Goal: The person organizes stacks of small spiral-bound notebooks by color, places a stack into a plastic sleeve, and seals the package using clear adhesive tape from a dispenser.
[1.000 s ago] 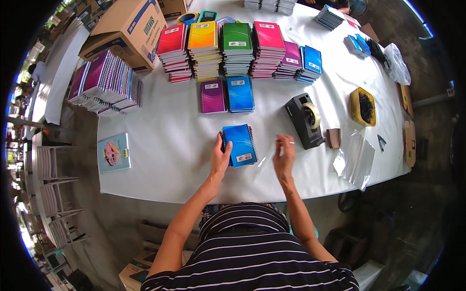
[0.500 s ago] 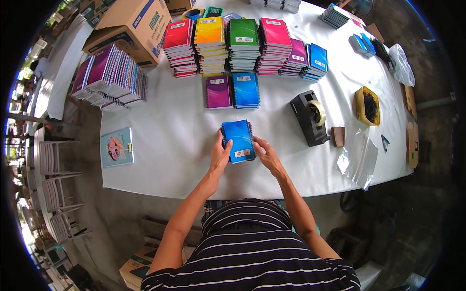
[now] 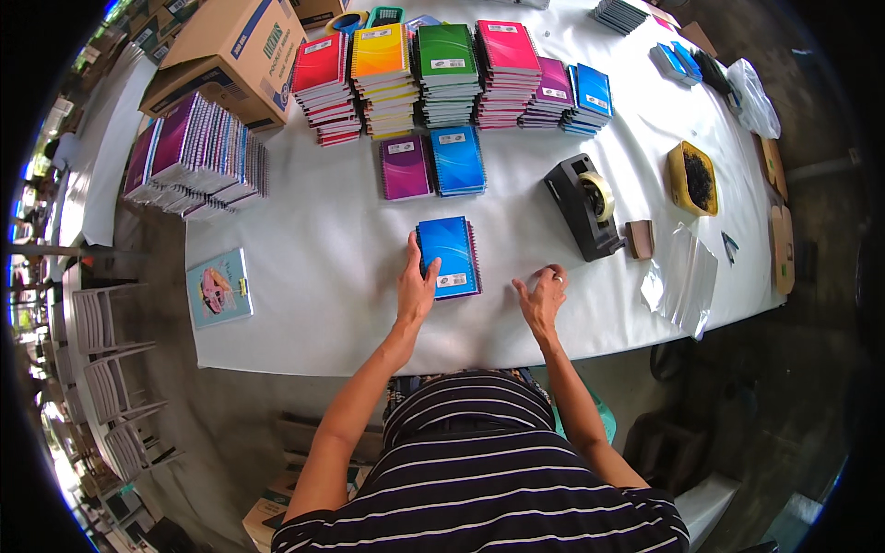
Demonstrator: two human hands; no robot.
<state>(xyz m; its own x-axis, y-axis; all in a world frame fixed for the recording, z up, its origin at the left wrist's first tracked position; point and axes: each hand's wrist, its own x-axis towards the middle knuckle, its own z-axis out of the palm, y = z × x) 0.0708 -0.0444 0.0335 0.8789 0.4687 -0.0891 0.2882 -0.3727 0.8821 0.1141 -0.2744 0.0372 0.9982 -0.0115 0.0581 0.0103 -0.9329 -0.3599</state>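
Note:
In front of me lies a small pile of pocket spiral notebooks (image 3: 449,253), a blue cover on top and a purple edge showing below. My left hand (image 3: 418,284) holds its left side, thumb over the cover and fingers along the coil. Off to the right of the pile, my right hand (image 3: 544,293) is empty above the table, thumb apart and fingers loosely bent. Just beyond the pile lie a purple notebook stack (image 3: 406,168) and a blue notebook stack (image 3: 458,161), side by side.
Farther back stand tall stacks of red (image 3: 320,64), yellow (image 3: 380,51), green (image 3: 447,53) and pink notebooks (image 3: 509,46). A black tape dispenser (image 3: 579,207), yellow tub (image 3: 680,180) and plastic sheets (image 3: 680,286) sit right. Wrapped notebooks (image 3: 207,147) and a carton (image 3: 221,64) stand left.
My right hand has left the notebook pile and moved right, toward the tape dispenser. My left hand stays on the pile. The whole view has shifted slightly.

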